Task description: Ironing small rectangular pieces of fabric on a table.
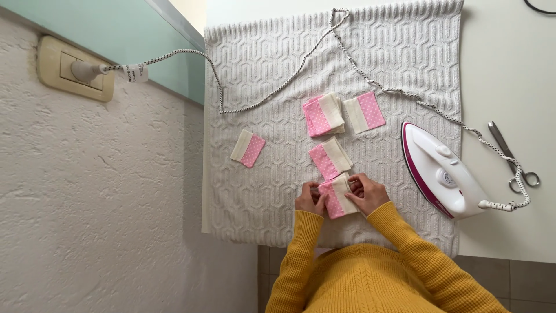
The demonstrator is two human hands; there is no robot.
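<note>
My left hand and my right hand both pinch a small pink-dotted and cream fabric piece lying on a white knitted towel. Just beyond it lies a second such piece. Further off are a small stack of the same pieces, a single piece to its right, and another single piece off to the left. Mustard-yellow sleeves cover both my arms.
A white and magenta iron rests on the towel's right edge; its braided cord loops across the towel to a wall socket. Scissors lie on the white table at right. A textured wall fills the left.
</note>
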